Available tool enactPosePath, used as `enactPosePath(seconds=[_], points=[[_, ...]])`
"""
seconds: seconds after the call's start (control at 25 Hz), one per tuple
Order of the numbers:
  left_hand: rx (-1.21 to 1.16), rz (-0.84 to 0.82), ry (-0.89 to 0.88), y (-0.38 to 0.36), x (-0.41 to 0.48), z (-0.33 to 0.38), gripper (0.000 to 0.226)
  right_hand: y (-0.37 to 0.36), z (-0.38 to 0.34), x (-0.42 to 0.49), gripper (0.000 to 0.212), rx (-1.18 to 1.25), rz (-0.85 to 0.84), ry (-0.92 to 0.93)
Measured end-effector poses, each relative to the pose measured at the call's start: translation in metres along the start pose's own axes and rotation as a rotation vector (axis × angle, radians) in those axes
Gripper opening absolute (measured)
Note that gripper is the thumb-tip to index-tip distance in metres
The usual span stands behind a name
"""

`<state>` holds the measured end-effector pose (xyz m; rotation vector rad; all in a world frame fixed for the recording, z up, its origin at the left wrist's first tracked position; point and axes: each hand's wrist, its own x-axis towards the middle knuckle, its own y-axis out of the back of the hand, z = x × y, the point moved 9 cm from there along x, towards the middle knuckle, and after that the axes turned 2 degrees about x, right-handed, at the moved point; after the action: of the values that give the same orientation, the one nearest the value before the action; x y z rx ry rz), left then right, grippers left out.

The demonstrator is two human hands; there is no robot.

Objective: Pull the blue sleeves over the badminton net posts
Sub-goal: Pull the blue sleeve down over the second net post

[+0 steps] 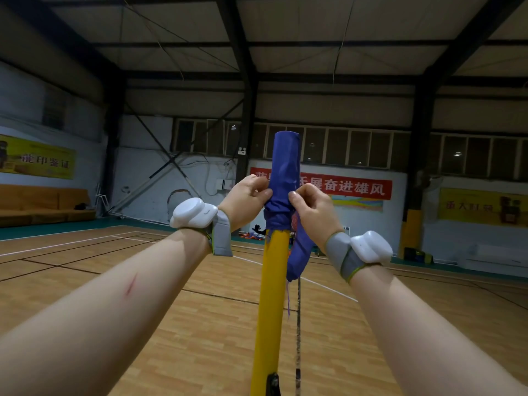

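view: head, looking along the post; everything below is from this one view.
sleeve (pixel 285 167): blue, sitting over the top of the post at frame centre. Cloth is bunching just under the hands. A loose tail is hanging down the post's right side, with threads fraying off it.
post (pixel 271 281): yellow, upright, running from bottom centre up into the sleeve, showing bare below the bunched hem.
left hand (pixel 245 197): left of the sleeve, thumb and fingers pinching its left side.
right hand (pixel 311 208): right of the sleeve, curled fingers pinching its right side, a bit lower than the left.
hands: both gripping cloth on either side of the post, close together but not touching.
left wristband (pixel 197 212), right wristband (pixel 368 247): each showing a grey strap and a white pod.
cord (pixel 298 324): thin, dark, hanging just right of the post, lower centre.
floor (pixel 171 324): wood court with lines, filling the lower half.
banner (pixel 357 188): red with white characters, hanging on the back wall, centre right.
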<state>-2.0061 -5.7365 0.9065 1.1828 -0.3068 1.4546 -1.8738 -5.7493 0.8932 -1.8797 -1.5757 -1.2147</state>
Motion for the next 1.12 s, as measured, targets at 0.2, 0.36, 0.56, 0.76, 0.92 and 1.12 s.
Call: enactPosePath(seconds=[0.2,0.36,0.56,0.76,0.92,1.12], points=[[0.105,-0.009,0.022,0.001,0.004,0.010,0.032,0.019,-0.017,0.028,0.023,0.041,0.100,-0.034],[-0.114,0.053,0.109,0.012,0.018,0.012,0.021,0.021,-0.023,0.041,0.015,-0.032,0.090,-0.029],[-0.042,0.068,0.040,0.013,0.032,0.028,0.025,0.012,-0.028,0.041,0.006,-0.047,0.067,0.039],[-0.114,0.102,0.012,0.010,0.031,0.023,0.031,0.013,-0.023,0.035,0.006,-0.011,0.077,0.062],[-0.201,0.077,0.147,0.001,0.028,0.003,0.018,0.008,-0.024,0.033,0.006,-0.016,0.055,0.080],[-0.162,0.136,0.044,0.005,0.027,0.014,0.027,0.008,-0.022,0.029,0.006,0.001,0.038,0.084]])
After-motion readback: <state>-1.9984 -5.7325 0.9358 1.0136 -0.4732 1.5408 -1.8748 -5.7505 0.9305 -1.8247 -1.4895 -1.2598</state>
